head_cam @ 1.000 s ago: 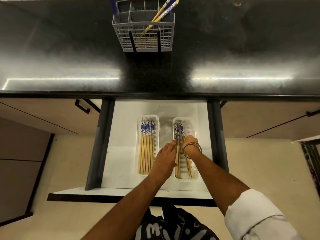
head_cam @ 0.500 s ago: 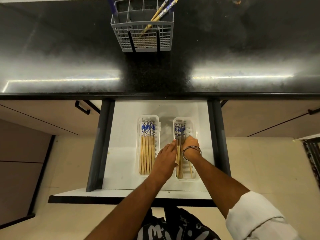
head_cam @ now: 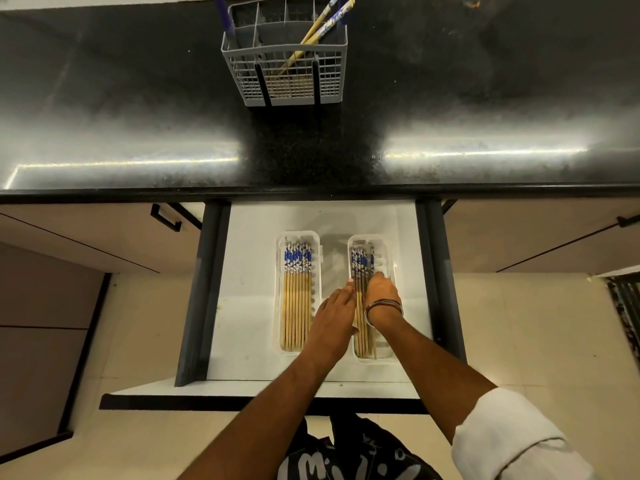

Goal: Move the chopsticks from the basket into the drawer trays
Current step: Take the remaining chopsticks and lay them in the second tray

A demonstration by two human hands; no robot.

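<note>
Fingers of my left hand lie straight against the chopsticks in the right tray; right hand rests on them, grip unclear. Risk: smooth round sticks roll, cross. Two remain in the wire-grid basket on the glossy counter.

hands covering middle of right-tray chopsticks, basket top cropped

Polished black speckled stone countertop, streaked with long glare bands. Below countertop, pale beige cabinet fronts with black bar handle at left. Farther below countertop, cream tiled floor. Blue-handled utensil upright near countertop's far edge.
</note>
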